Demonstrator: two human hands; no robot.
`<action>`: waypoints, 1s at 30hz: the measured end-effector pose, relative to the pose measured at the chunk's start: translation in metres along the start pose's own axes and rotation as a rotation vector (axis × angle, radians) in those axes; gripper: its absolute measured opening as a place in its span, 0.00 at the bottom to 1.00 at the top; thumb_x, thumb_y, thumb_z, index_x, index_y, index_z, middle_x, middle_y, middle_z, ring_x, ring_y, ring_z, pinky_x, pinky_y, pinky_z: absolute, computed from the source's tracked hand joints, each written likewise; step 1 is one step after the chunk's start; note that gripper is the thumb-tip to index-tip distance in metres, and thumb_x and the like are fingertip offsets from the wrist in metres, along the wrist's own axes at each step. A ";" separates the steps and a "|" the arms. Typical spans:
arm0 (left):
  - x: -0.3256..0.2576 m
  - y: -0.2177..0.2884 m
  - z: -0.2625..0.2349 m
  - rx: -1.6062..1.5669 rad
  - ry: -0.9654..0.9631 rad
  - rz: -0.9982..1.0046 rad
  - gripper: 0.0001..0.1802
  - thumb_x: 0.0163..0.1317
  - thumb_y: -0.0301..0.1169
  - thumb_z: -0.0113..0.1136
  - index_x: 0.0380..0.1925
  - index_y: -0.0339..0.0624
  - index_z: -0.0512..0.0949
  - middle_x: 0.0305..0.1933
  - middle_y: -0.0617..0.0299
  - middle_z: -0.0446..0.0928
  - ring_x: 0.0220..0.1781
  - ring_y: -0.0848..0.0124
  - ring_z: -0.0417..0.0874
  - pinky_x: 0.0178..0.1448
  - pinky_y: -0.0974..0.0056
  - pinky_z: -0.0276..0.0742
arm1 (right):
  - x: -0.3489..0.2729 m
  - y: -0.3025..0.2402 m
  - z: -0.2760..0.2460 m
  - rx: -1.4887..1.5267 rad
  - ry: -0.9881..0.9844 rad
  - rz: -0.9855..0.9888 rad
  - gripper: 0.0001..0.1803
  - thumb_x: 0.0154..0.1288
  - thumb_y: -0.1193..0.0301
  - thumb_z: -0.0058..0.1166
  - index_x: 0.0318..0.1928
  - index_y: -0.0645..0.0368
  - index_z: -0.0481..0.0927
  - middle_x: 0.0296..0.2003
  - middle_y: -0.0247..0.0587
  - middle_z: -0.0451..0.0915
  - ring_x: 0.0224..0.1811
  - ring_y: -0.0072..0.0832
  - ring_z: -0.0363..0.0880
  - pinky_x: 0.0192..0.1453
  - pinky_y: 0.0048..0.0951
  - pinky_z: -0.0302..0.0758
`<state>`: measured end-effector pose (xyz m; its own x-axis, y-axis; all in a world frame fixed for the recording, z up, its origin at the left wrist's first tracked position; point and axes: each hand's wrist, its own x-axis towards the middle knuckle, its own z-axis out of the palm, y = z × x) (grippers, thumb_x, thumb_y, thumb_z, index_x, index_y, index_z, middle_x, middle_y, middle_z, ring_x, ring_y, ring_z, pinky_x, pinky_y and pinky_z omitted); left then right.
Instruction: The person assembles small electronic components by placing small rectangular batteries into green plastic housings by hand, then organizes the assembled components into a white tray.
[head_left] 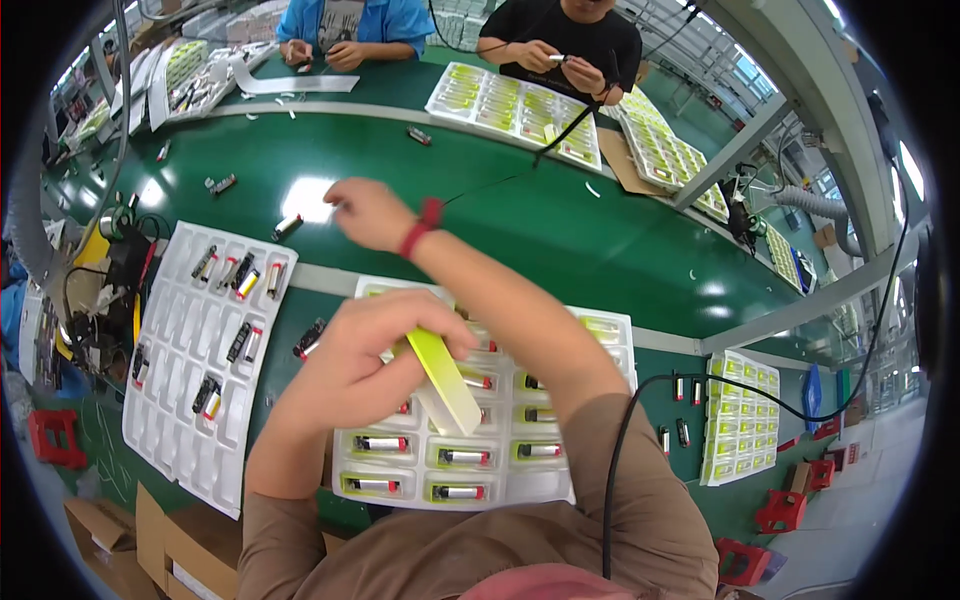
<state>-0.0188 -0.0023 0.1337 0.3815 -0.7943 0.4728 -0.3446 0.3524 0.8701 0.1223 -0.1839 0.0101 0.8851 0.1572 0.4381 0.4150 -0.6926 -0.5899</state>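
Note:
In my left hand (pixel 375 350), fingers closed round it, is a yellow-green strip with a pale lower end (pixel 447 385), slanting over the white moulded tray (pixel 530 488) before me. That tray's pockets hold yellow-green pieces and small white cylinders with black and red ends, such as this cylinder (pixel 463 457); my hands and arms cover part of it. My right arm crosses above the left hand. Wearing a red wristband, my right hand (pixel 375 217) reaches over the green table, fingers apart, slightly blurred, nothing visible in them. Closest to it lies a loose dark cylinder (pixel 287 227).
To the left, another white tray (pixel 185 370) holds several small cylinders. More loose cylinders (pixel 222 185) lie on the green surface (pixel 480 240). A filled tray (pixel 740 418) stands right. Two people work across the table beside further trays (pixel 515 112). A black cable (pixel 612 480) hangs near my right arm.

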 end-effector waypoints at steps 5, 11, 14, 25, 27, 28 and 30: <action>0.007 -0.004 0.005 -0.008 -0.077 0.007 0.12 0.57 0.15 0.48 0.35 0.34 0.80 0.37 0.56 0.82 0.40 0.63 0.83 0.44 0.65 0.76 | 0.051 0.055 0.107 -0.299 -0.222 -0.007 0.27 0.63 0.74 0.52 0.63 0.38 0.78 0.71 0.35 0.70 0.64 0.43 0.76 0.61 0.60 0.73; 0.004 -0.016 0.006 -0.174 0.043 -0.166 0.12 0.66 0.19 0.42 0.39 0.36 0.78 0.37 0.62 0.79 0.38 0.76 0.78 0.44 0.71 0.72 | 0.042 0.031 0.097 -0.431 -0.243 -0.003 0.16 0.66 0.74 0.49 0.52 0.49 0.82 0.51 0.40 0.81 0.58 0.43 0.80 0.56 0.49 0.77; 0.006 -0.024 0.009 -0.281 0.104 -0.304 0.13 0.68 0.22 0.41 0.40 0.39 0.78 0.37 0.66 0.78 0.36 0.81 0.74 0.40 0.74 0.69 | 0.032 0.027 0.067 -0.325 -0.245 0.051 0.14 0.66 0.73 0.49 0.49 0.53 0.82 0.49 0.46 0.81 0.52 0.48 0.83 0.53 0.50 0.79; 0.017 -0.078 0.010 -0.536 -0.014 -0.590 0.11 0.74 0.29 0.52 0.52 0.40 0.77 0.47 0.58 0.84 0.34 0.80 0.76 0.39 0.74 0.73 | -0.191 -0.098 -0.208 0.322 0.440 0.376 0.09 0.65 0.79 0.65 0.45 0.64 0.83 0.33 0.28 0.82 0.29 0.10 0.76 0.29 0.16 0.72; 0.021 -0.085 0.015 -0.632 -0.034 -0.583 0.14 0.75 0.29 0.53 0.56 0.38 0.77 0.52 0.52 0.85 0.35 0.79 0.78 0.43 0.73 0.76 | -0.215 -0.109 -0.209 0.249 0.394 0.283 0.10 0.63 0.81 0.65 0.45 0.64 0.82 0.37 0.33 0.83 0.32 0.14 0.79 0.33 0.18 0.76; 0.023 -0.085 0.020 -0.674 -0.025 -0.566 0.15 0.75 0.29 0.53 0.57 0.36 0.77 0.53 0.50 0.84 0.36 0.79 0.78 0.45 0.72 0.78 | -0.222 -0.117 -0.206 0.130 0.384 0.176 0.10 0.62 0.82 0.65 0.45 0.64 0.82 0.38 0.36 0.84 0.32 0.17 0.80 0.34 0.19 0.78; 0.025 -0.093 0.025 -0.681 0.011 -0.558 0.18 0.76 0.30 0.52 0.60 0.33 0.76 0.53 0.49 0.84 0.41 0.74 0.84 0.51 0.69 0.82 | -0.227 -0.133 -0.203 0.014 0.351 0.145 0.11 0.61 0.82 0.64 0.45 0.64 0.82 0.40 0.39 0.84 0.33 0.22 0.82 0.35 0.22 0.80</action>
<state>0.0013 -0.0673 0.0614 0.3508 -0.9352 -0.0476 0.4792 0.1356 0.8672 -0.1764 -0.2704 0.1262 0.8097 -0.1944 0.5537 0.2958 -0.6798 -0.6711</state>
